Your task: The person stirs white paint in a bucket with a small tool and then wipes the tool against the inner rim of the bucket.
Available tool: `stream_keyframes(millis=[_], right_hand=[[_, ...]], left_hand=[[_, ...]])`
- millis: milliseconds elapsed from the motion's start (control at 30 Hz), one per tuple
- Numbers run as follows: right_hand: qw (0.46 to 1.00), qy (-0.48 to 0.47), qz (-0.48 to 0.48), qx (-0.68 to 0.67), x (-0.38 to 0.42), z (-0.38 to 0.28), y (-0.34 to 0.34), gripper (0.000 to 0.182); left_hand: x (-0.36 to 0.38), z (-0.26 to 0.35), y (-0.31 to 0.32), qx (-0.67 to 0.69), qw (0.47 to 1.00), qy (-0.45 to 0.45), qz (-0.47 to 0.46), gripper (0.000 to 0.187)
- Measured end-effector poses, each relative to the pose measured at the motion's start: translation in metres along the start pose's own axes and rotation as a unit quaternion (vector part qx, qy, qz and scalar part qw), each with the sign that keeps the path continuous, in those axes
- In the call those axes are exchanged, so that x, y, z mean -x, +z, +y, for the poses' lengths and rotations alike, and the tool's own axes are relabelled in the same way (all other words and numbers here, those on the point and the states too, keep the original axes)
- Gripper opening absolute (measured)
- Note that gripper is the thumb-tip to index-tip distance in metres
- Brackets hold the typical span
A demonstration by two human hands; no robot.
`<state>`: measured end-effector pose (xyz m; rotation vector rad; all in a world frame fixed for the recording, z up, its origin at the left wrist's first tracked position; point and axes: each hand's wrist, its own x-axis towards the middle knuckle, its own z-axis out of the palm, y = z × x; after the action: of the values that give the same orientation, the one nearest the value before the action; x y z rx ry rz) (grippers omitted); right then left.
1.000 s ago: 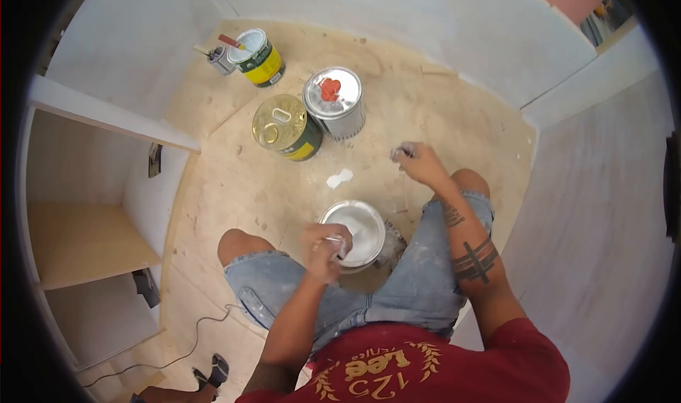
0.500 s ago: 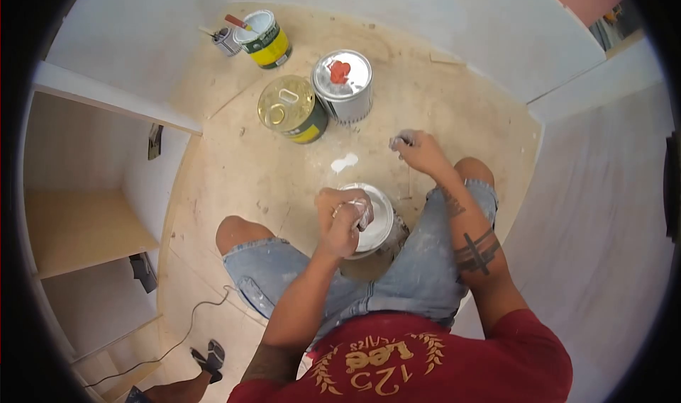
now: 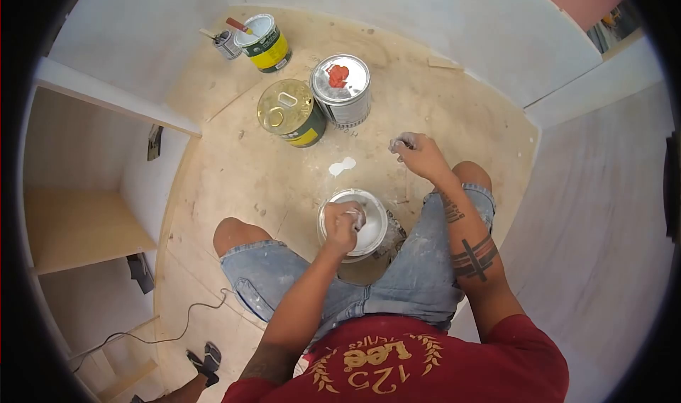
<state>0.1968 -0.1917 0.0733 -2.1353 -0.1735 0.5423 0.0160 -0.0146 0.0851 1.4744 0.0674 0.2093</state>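
Between my knees stands an open can of white paint (image 3: 374, 234), its inside coated white. My left hand (image 3: 342, 227) is over the can's mouth with fingers curled closed and white on the fingertips; anything inside the grip is hidden. Out in front of my right knee, my right hand (image 3: 420, 155) hovers above the floor. Its fingers are bent together and smeared whitish, and I cannot make out whether something is pinched in them. A white paint spill (image 3: 342, 166) lies on the floor just beyond the can.
Ahead stand a gold-topped can (image 3: 286, 107) and a silver-lidded can (image 3: 341, 84) with a red blotch. Farther back are an open yellow-green can (image 3: 269, 48) and a small tin (image 3: 227, 45) with brushes. Shelves (image 3: 92, 229), a cable (image 3: 186, 325) and another person's foot (image 3: 206, 364) are left.
My left hand has dropped lower, toward the paint in the can, and more of the can's rim shows. The right hand has hardly moved. The view has shifted slightly.
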Motion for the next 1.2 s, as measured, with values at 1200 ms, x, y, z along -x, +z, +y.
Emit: stream_keyframes(millis=[1200], right_hand=[[0.997, -0.054, -0.03, 0.045, 0.018, -0.011, -0.004, 0.034]], left_hand=[[-0.001, -0.015, -0.005, 0.045, 0.996, -0.021, 0.078, 0.034]])
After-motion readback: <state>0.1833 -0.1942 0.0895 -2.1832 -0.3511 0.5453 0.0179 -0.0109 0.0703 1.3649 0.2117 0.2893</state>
